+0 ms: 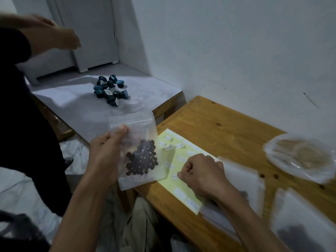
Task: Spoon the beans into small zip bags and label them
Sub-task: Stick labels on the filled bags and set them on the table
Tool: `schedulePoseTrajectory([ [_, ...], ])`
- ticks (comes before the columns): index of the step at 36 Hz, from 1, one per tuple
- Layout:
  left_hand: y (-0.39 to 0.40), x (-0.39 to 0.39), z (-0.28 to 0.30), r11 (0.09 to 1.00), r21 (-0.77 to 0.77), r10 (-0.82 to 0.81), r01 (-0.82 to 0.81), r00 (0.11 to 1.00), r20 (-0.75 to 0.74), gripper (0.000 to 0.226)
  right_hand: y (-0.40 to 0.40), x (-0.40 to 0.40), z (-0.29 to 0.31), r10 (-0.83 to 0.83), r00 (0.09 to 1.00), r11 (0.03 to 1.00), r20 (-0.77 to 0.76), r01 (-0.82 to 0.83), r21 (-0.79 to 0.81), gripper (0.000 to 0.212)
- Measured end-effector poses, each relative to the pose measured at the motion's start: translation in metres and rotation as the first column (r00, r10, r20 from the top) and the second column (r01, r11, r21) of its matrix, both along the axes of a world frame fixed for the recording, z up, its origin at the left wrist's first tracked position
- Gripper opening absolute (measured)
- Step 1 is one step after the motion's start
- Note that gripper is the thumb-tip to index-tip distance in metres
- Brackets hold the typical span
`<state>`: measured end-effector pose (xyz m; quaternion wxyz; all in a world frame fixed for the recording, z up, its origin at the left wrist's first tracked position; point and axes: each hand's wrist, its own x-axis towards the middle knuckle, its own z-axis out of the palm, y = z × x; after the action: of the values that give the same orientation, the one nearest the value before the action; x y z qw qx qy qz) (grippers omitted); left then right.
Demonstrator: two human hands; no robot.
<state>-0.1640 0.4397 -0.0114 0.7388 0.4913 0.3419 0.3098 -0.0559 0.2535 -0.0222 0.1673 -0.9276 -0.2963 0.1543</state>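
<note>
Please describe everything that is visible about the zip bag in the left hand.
The zip bag is small, of clear, slightly frosted plastic, with a zip strip along its top. Dark beans lie clumped in its lower half. The left hand pinches its upper left edge, thumb on the front, and holds it upright, slightly tilted. Its right edge overlaps the yellow label sheet on the wooden table.

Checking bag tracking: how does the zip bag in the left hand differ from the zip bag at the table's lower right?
The held zip bag is lifted off the table, gripped near its top by the left hand; the lower-right zip bag lies flat on the wooden table, untouched. The held bag is sharp enough to show separate dark beans; the lying one is blurred, its contents only a dark patch. Both are small clear bags with dark contents.
</note>
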Motion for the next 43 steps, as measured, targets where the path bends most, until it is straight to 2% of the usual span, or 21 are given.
schedulePoseTrajectory([
  [3, -0.002, 0.002, 0.001, 1.000, 0.005, -0.006, 0.006, 1.000, 0.000, 0.025, 0.000, 0.001, 0.000, 0.013, 1.000, 1.000, -0.028, -0.013, 0.004, 0.039],
  [6, -0.004, 0.002, 0.003, 1.000, -0.005, -0.005, 0.005, 1.000, -0.004, 0.026, -0.003, 0.001, 0.003, 0.025, 0.998, 0.998, -0.049, -0.022, 0.054, 0.032],
  [10, -0.007, 0.002, 0.007, 1.000, -0.020, -0.018, 0.018, 1.000, -0.017, 0.026, -0.012, 0.003, 0.018, 0.021, 0.993, 0.969, -0.116, 0.008, 0.248, 0.023],
  [12, -0.011, 0.003, 0.010, 0.999, -0.030, -0.034, 0.033, 0.999, -0.031, 0.026, -0.016, 0.005, 0.029, 0.015, 0.986, 0.922, -0.164, 0.049, 0.383, 0.016],
  [16, -0.026, 0.005, 0.015, 0.995, 0.000, -0.104, 0.104, 0.993, -0.059, 0.028, -0.018, 0.007, 0.049, 0.059, 0.946, 0.768, -0.318, 0.160, 0.620, 0.014],
  [21, -0.048, 0.016, 0.019, 0.977, 0.037, -0.207, 0.212, 0.973, -0.103, 0.028, -0.011, 0.005, 0.062, 0.148, 0.887, 0.635, -0.438, 0.254, 0.730, 0.026],
  [24, -0.060, 0.022, 0.019, 0.967, 0.033, -0.245, 0.251, 0.961, -0.124, 0.029, -0.005, 0.005, 0.060, 0.127, 0.892, 0.617, -0.434, 0.271, 0.738, 0.029],
  [28, -0.068, 0.028, 0.018, 0.961, 0.018, -0.273, 0.276, 0.956, -0.104, 0.032, -0.002, 0.006, 0.052, 0.016, 0.915, 0.602, -0.403, 0.313, 0.734, 0.027],
  [37, -0.074, 0.035, 0.017, 0.949, 0.039, -0.308, 0.313, 0.946, -0.099, 0.033, 0.000, 0.006, 0.044, -0.127, 0.985, 0.681, -0.119, 0.174, 0.711, 0.025],
  [43, -0.075, 0.035, 0.014, 0.938, 0.135, -0.319, 0.320, 0.947, -0.035, 0.017, 0.002, 0.008, 0.042, -0.188, 0.982, 0.700, -0.033, 0.158, 0.697, 0.025],
])
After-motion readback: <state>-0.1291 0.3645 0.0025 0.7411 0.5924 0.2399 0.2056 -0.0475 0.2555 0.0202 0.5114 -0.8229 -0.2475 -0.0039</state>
